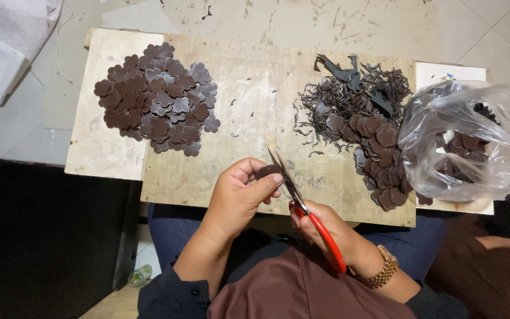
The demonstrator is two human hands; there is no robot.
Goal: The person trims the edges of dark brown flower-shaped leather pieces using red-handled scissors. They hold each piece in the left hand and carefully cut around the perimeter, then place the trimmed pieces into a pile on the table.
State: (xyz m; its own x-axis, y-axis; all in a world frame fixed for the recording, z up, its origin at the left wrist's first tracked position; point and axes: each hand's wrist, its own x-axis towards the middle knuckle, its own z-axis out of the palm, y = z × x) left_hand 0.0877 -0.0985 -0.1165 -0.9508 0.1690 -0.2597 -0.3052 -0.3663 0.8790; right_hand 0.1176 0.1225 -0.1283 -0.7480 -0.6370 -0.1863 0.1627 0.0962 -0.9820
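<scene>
Wooden board (237, 100), left hand (237, 195) pinching brown piece (267, 172), right hand (320, 227) gripping scissors (302, 207)

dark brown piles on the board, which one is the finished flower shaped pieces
The far-left pile: its pieces have scalloped, flower-like edges. The right pile, beside the plastic bag, holds plain round discs with curly offcuts behind it.

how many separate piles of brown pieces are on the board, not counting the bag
2: a pile of flower-shaped pieces at the board's far left, and a pile of round pieces with curly trimmings at the right, beside the plastic bag. More pieces may be hidden under the bag.
</scene>
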